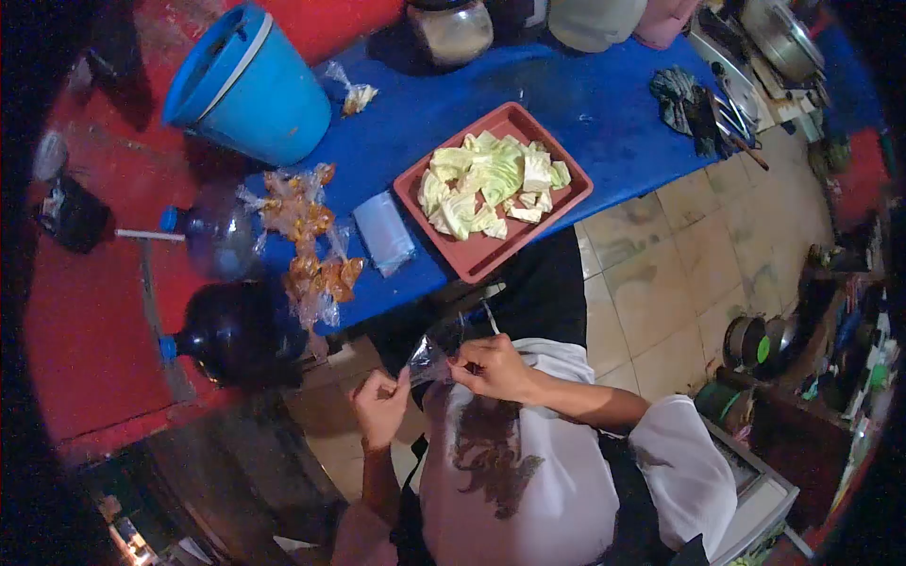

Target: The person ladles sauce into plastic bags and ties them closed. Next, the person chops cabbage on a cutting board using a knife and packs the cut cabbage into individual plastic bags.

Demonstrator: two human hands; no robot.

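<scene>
A small clear plastic bag (429, 358) is stretched between my two hands, in front of my chest. My left hand (379, 406) pinches its left edge between thumb and fingers. On the other side, my right hand (493, 368) is closed on the bag's right edge. Beyond them, a reddish-brown tray (469, 264) on the blue table holds cut cabbage pieces (491, 179). Left of the tray lies a stack of flat plastic bags (385, 234). Several tied bags of orange-brown food (316, 269) are heaped farther left.
A blue bucket (274, 104) stands at the table's back left, beside a small tied bag (359, 98). Large water bottles (236, 325) are at the left. Jars (453, 33) line the back. Utensils (727, 118) and a metal pot (781, 40) sit at the right.
</scene>
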